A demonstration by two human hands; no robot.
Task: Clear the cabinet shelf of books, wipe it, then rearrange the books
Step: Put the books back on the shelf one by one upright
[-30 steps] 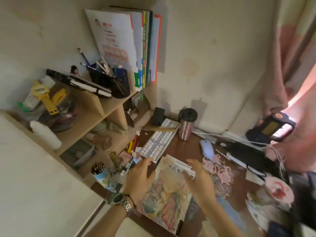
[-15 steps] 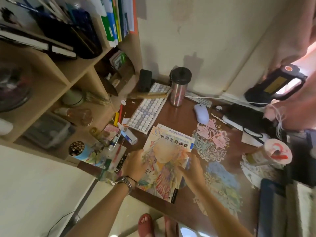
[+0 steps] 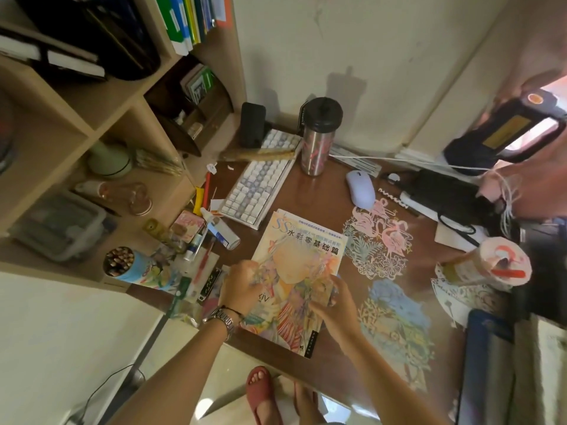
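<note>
A watercolour book [image 3: 306, 240] with a pastel cover lies flat on the brown desk [image 3: 331, 191], in front of the keyboard. My left hand [image 3: 242, 286], with a watch on its wrist, curls over the book's left edge. My right hand [image 3: 334, 305] grips the book's right edge near the lower corner. Both hands are blurred. A row of upright books [image 3: 190, 19] stands on the top shelf of the wooden cabinet [image 3: 101, 105] at the upper left.
A keyboard [image 3: 260, 182], a tumbler [image 3: 319, 136] and a mouse [image 3: 360, 188] sit behind the book. Paper cut-outs [image 3: 380, 240] lie to its right. Pens, glue and a pencil cup [image 3: 122, 265] crowd the left. A black lamp [image 3: 503, 133] stands at the far right.
The view has tilted down toward the desk. The book has come to rest flat near the front edge, and both hands have slid toward its near end.
</note>
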